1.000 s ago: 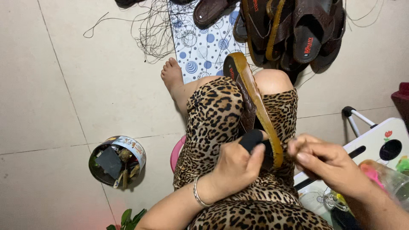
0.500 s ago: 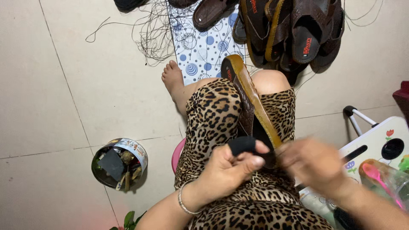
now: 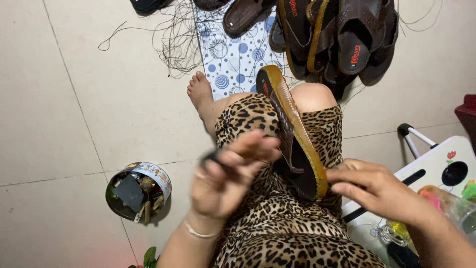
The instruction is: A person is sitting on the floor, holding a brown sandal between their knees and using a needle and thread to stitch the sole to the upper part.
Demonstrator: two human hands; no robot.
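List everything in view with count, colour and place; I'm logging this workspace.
brown flat sandal with tan sole: one, on edge across the lap
pile of brown sandals: several, floor, top
blue-dotted white cloth: one, under the pile
dark loose thread: tangle, floor, top left
round tin of small tools: one, floor, left
white low table: one, right
left hand: blurred, holds small dark object
right hand: fingers touching sandal's near end
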